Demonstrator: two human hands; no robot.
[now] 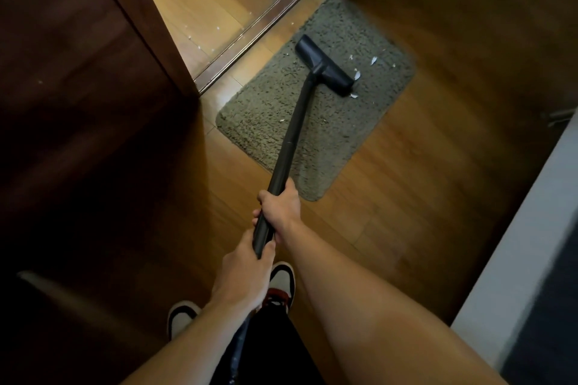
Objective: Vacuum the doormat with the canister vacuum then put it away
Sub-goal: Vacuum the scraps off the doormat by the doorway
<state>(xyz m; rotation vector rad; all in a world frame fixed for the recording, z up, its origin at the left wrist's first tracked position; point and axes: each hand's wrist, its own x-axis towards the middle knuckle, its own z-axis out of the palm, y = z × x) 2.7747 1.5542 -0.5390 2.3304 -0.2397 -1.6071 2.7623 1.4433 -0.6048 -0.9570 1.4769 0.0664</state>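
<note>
Doormat (316,109) lies on the wooden floor (391,184) ahead of both my hands, its near corner just beyond my right hand (281,208). I see the black wand (291,137) running from my hands up and forward onto the mat, with the floor head (325,66) resting on the pile, well ahead of the hands. My right hand is closed around the wand, fingers wrapped fully. My left hand (244,272) sits directly behind it, nearer my body, also closed around the wand's lower end. White scraps (372,61) lie on the mat just right of the floor head; more lie on the floor past the door threshold (250,37), far ahead and left of the hands.

Limits of view: the canister body and the hose are out of frame. The wand's end is hidden under my left hand. The area left of the hands is dark, showing only a brown door (78,56). My shoes (281,281) show below the left hand, partly covered by it.
</note>
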